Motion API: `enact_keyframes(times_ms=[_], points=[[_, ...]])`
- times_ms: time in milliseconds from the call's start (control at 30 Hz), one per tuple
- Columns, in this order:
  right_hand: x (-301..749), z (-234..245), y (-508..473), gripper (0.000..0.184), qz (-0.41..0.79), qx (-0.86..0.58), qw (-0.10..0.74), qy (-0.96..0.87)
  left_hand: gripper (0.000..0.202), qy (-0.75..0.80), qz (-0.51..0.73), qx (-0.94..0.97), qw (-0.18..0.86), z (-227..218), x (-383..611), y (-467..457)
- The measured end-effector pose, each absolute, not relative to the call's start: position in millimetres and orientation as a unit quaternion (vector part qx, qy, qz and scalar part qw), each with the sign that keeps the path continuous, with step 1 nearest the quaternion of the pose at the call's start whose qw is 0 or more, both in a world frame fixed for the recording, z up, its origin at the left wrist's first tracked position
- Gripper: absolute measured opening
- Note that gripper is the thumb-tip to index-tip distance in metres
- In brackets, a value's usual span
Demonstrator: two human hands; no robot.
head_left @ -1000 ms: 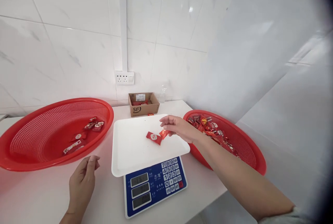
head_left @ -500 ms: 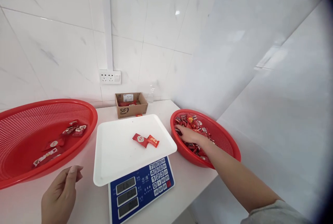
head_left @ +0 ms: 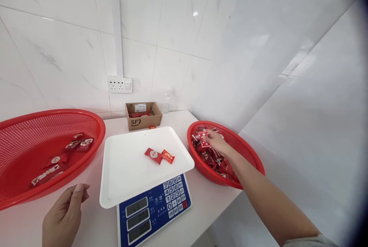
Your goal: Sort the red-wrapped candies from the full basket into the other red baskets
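Note:
My right hand (head_left: 217,141) is above the pile in the right red basket (head_left: 253,155), its fingers closed on a red snack packet with white dots (head_left: 203,139). Below it lie many small wrapped snacks (head_left: 208,157) in red and dark wrappers. My left hand (head_left: 64,212) hovers over the table between the left basket and the scale, thumb pressed to curled fingers, with nothing visible in it. On the white tray of the scale (head_left: 126,162), a dark red packet (head_left: 153,155) touches a brighter red packet (head_left: 168,156).
A large red basket (head_left: 99,136) at the left holds several packets. Behind the scale stands a cardboard box (head_left: 143,122) with red packets inside, and a clear plastic item (head_left: 166,103) beside it. The scale's blue keypad panel (head_left: 159,205) faces me. A wall socket (head_left: 120,85) is above the table.
My right hand has risen slightly from the pile and now shows a dotted red packet in its fingers. My left hand stays nearly still. The view has shifted a little.

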State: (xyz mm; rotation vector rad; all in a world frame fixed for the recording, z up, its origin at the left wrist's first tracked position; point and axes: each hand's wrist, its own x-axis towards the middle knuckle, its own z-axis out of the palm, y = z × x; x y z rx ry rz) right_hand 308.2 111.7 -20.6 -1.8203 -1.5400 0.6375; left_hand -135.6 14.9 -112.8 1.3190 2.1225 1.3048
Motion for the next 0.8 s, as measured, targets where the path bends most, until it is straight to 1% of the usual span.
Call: enact_keyframes(times_ms=[100, 200, 300, 367, 400, 467, 533, 600, 700, 800], points=[[298.3, -1.8, 103.1, 0.021, 0.306, -0.658, 0.379, -0.573, 0.027, 0.751, 0.435, 0.451, 0.208, -107.0, -136.6, 15.4], [273.0, 12.5, 94.3, 0.026, 0.375, -0.612, 0.396, -0.573, 0.032, 0.741, 0.437, 0.458, 0.221, -102.8, -136.3, 15.7], [236.6, 20.0, 86.7, 0.027, 0.463, -0.557, 0.365, -0.585, 0.035, 0.723, 0.457, 0.470, 0.219, -102.0, -134.8, 15.5], [211.8, 22.1, 82.9, 0.030, 0.533, -0.502, 0.319, -0.602, 0.035, 0.714, 0.467, 0.473, 0.218, -101.9, -133.8, 14.8], [200.8, 22.6, 81.7, 0.033, 0.548, -0.483, 0.290, -0.619, 0.036, 0.711, 0.470, 0.474, 0.218, -101.6, -133.5, 14.4], [183.9, 22.6, 81.2, 0.041, 0.507, -0.486, 0.238, -0.671, 0.037, 0.708, 0.475, 0.474, 0.221, -100.5, -133.2, 13.4], [174.7, 21.3, 83.5, 0.047, 0.414, -0.523, 0.206, -0.716, 0.038, 0.706, 0.479, 0.470, 0.226, -99.2, -133.4, 12.6], [172.0, 18.6, 88.0, 0.048, 0.352, -0.546, 0.210, -0.730, 0.039, 0.705, 0.483, 0.464, 0.232, -98.3, -133.7, 12.2], [173.8, 12.4, 94.6, 0.047, 0.341, -0.548, 0.248, -0.723, 0.039, 0.705, 0.485, 0.459, 0.238, -97.3, -133.4, 12.2], [174.7, 4.8, 95.8, 0.051, 0.295, -0.552, 0.239, -0.743, 0.039, 0.705, 0.481, 0.463, 0.239, -96.0, -132.0, 12.3]])
